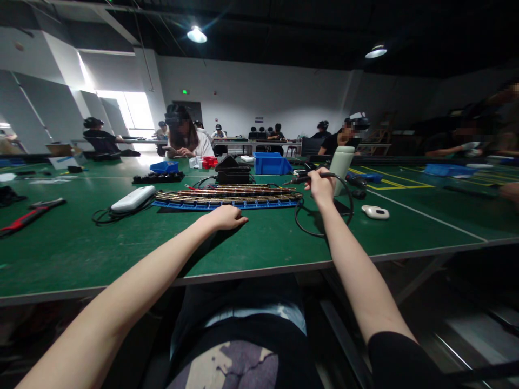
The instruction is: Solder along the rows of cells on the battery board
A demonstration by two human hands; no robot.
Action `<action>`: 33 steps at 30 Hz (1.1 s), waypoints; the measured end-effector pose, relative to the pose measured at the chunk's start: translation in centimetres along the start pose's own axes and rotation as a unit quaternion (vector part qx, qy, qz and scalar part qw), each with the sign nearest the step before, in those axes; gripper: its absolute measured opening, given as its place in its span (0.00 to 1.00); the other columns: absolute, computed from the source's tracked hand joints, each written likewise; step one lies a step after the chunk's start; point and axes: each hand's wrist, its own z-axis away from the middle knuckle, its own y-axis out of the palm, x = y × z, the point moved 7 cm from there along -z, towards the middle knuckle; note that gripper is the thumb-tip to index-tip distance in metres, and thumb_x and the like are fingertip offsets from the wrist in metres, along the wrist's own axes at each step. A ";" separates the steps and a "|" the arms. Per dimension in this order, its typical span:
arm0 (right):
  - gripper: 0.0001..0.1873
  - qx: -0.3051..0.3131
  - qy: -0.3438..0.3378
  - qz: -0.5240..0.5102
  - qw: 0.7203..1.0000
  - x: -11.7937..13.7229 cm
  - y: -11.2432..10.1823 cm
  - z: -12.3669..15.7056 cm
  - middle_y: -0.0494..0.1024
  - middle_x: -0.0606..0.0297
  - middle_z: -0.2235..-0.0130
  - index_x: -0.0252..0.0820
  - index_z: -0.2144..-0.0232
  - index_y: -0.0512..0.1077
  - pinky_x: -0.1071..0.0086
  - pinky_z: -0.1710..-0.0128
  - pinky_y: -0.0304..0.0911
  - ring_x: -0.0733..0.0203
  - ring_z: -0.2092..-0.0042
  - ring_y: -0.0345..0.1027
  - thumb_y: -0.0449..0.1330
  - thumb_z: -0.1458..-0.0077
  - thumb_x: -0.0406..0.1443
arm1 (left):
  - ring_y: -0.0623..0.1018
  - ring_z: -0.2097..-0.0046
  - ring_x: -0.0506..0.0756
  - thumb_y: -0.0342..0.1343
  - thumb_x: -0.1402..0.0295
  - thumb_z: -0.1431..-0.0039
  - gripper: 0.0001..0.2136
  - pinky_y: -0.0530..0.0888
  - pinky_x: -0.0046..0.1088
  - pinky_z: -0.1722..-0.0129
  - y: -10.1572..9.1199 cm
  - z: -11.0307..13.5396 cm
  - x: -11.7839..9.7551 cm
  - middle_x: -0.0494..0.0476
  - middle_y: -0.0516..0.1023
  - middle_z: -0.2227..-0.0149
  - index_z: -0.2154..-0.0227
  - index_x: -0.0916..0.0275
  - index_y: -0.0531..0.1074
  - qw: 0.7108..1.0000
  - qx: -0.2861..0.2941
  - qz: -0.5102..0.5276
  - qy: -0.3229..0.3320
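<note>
One corded tool (pixel 299 179) pinched penlike in right hand (pixel 321 189), I judge for control, tip toward blue rack (pixel 227 202) set within reach; left hand (pixel 226 218) curls on table (pixel 263 243) beside rack, grip unclear to me.

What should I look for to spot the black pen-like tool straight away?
Over the green table, find the person's right hand, just left of the pale green bottle. The black pen-like tool is in its grip, thin tip pointing left. Unlike its neighbours, it is held in a hand and trails a looping black cable.
</note>
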 end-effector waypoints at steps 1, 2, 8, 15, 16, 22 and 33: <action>0.09 -0.004 0.004 0.008 1.000 0.0 -0.1 0.0 0.66 0.74 0.85 0.42 0.80 0.63 0.76 0.80 0.57 0.67 0.81 0.64 0.53 0.51 0.38 | 0.77 0.65 0.59 0.41 0.53 0.39 0.23 0.67 0.29 0.69 0.0 0.0 0.0 0.64 0.78 0.68 0.71 0.64 0.74 1.000 0.001 0.000 -0.001; 0.09 -0.005 0.009 0.014 1.000 0.0 -0.2 0.0 0.66 0.74 0.85 0.43 0.80 0.63 0.76 0.80 0.57 0.67 0.81 0.65 0.53 0.51 0.38 | 0.77 0.66 0.59 0.41 0.52 0.39 0.23 0.67 0.29 0.69 0.0 0.0 0.0 0.64 0.78 0.68 0.72 0.64 0.74 1.000 0.001 0.001 -0.002; 0.08 0.005 0.013 0.029 0.999 -0.3 0.2 0.0 0.66 0.74 0.86 0.44 0.80 0.63 0.74 0.79 0.57 0.66 0.81 0.64 0.53 0.52 0.39 | 0.77 0.66 0.58 0.42 0.52 0.39 0.23 0.67 0.29 0.69 0.0 0.0 0.0 0.64 0.78 0.69 0.72 0.64 0.74 1.000 -0.003 0.010 -0.001; 0.09 0.020 0.013 0.033 0.999 -0.3 0.4 0.3 0.66 0.75 0.85 0.44 0.80 0.63 0.75 0.79 0.58 0.66 0.80 0.64 0.53 0.52 0.39 | 0.77 0.65 0.58 0.41 0.52 0.39 0.23 0.67 0.28 0.68 0.1 0.0 0.0 0.63 0.78 0.68 0.71 0.64 0.75 1.000 0.001 0.004 -0.004; 0.09 0.021 0.013 0.034 0.999 -0.3 0.5 0.2 0.66 0.75 0.85 0.44 0.80 0.63 0.75 0.79 0.58 0.66 0.81 0.64 0.53 0.52 0.39 | 0.77 0.65 0.58 0.41 0.52 0.39 0.23 0.67 0.28 0.69 0.1 0.0 0.0 0.63 0.78 0.68 0.71 0.64 0.75 1.000 0.000 0.003 -0.002; 0.10 0.025 0.007 0.027 0.999 -0.8 0.7 -0.2 0.65 0.75 0.86 0.44 0.81 0.63 0.76 0.81 0.56 0.67 0.81 0.64 0.53 0.52 0.40 | 0.77 0.65 0.59 0.41 0.52 0.39 0.23 0.68 0.28 0.68 0.1 -0.1 0.0 0.64 0.78 0.68 0.71 0.64 0.75 1.000 -0.001 0.006 -0.005; 0.11 0.030 0.008 0.033 0.999 -0.8 0.7 -0.1 0.66 0.74 0.85 0.43 0.81 0.62 0.75 0.81 0.57 0.66 0.81 0.64 0.53 0.51 0.40 | 0.77 0.64 0.60 0.41 0.52 0.39 0.23 0.67 0.29 0.69 0.2 -0.1 0.0 0.65 0.78 0.67 0.70 0.64 0.75 1.000 -0.002 0.000 -0.001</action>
